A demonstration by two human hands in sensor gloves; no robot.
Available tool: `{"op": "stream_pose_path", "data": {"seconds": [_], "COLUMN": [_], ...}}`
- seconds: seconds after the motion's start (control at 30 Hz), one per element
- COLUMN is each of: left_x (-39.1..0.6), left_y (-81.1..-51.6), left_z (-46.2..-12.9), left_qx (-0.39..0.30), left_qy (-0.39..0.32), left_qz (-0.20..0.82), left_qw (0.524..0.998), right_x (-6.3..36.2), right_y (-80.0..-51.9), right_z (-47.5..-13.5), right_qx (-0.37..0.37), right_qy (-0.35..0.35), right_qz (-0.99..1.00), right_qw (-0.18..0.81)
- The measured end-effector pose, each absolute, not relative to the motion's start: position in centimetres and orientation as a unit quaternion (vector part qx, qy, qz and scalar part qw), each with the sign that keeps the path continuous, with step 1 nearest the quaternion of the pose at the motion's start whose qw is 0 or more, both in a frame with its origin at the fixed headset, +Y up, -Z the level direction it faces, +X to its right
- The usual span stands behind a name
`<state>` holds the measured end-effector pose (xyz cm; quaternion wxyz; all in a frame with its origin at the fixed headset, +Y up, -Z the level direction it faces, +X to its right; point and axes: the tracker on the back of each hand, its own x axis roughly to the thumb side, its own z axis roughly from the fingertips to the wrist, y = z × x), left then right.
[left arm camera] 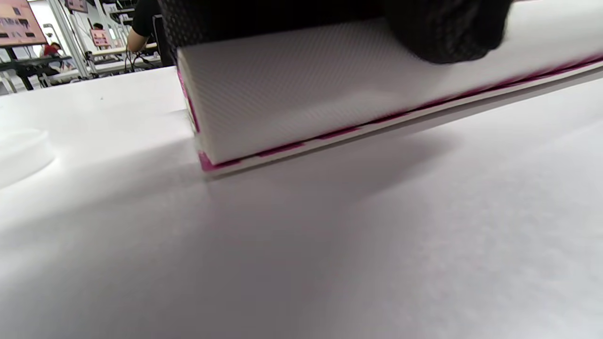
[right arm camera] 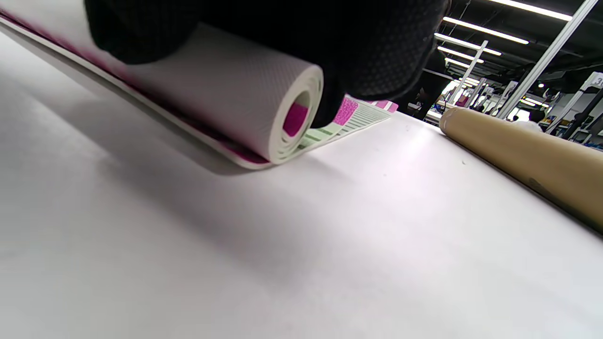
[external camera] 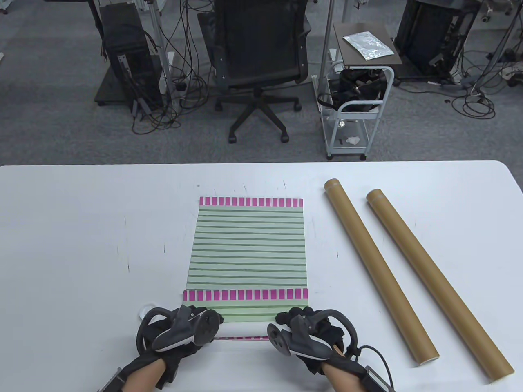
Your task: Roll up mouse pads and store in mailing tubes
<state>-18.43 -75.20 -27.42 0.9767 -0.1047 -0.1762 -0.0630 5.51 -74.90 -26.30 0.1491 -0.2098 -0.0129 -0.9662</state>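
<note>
Table view: the striped mouse pad [external camera: 247, 253] lies mid-table, its near end hidden under the left hand [external camera: 184, 332] and right hand [external camera: 304, 335]; trackers cover the fingers. Two mailing tubes [external camera: 378, 267] lie to the right, apart from the pad.

Left wrist view: gloved fingers [left arm camera: 447, 33] curl over the pad's white underside [left arm camera: 292, 89].

Right wrist view: fingers [right arm camera: 377, 47] clamp the rolled end [right arm camera: 282, 117]; one tube [right arm camera: 523, 155] is cut off.

On the table [external camera: 81, 245], the mouse pad [external camera: 249, 249] lies at centre frame, both hands at its lower edge; two mailing tubes [external camera: 378, 265] lie side by side at right.
</note>
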Motion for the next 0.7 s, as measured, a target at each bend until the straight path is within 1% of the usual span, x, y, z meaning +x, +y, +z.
{"op": "stream_pose_path", "data": {"seconds": [0.1, 0.17, 0.2, 0.3, 0.33, 0.4, 0.47, 0.57, 0.63, 0.7], "left_x": [-18.3, -17.9, -17.7, -17.2, -17.1, -17.0, -17.0, -17.0, -16.8, -16.7], "left_y": [-75.1, -75.2, -75.2, -75.0, -75.0, -75.2, -75.2, -75.3, -75.3, -75.4], "left_z": [-27.2, -26.8, -26.6, -25.9, -25.9, -26.0, -26.2, -26.3, -26.4, -26.4], "left_qx": [-0.109, -0.102, -0.093, -0.035, -0.029, -0.026, -0.037, -0.053, -0.052, -0.052], "left_qy": [-0.179, -0.177, -0.178, -0.185, -0.182, -0.178, -0.177, -0.172, -0.173, -0.172], "left_qz": [-0.061, -0.075, -0.088, -0.100, -0.110, -0.133, -0.114, -0.111, -0.119, -0.124], "left_qw": [0.976, 0.976, 0.976, 0.977, 0.977, 0.975, 0.977, 0.977, 0.976, 0.976], "right_x": [5.3, 5.4, 5.4, 5.5, 5.5, 5.5, 5.5, 5.3, 5.0, 5.0], "right_y": [-74.8, -75.1, -75.3, -75.5, -75.5, -75.4, -75.2, -74.1, -74.3, -74.7], "right_z": [-26.0, -25.9, -25.9, -26.0, -26.0, -26.0, -26.0, -25.8, -25.9, -26.0], "right_qx": [-0.217, -0.228, -0.230, -0.226, -0.226, -0.226, -0.226, -0.225, -0.224, -0.223], "right_qy": [-0.039, -0.014, -0.007, -0.014, -0.014, -0.016, -0.015, 0.007, -0.004, 0.011], "right_qz": [-0.964, -0.962, -0.961, -0.963, -0.963, -0.963, -0.962, -0.968, -0.966, -0.963], "right_qw": [0.151, 0.152, 0.153, 0.146, 0.146, 0.149, 0.155, 0.113, 0.132, 0.151]}}
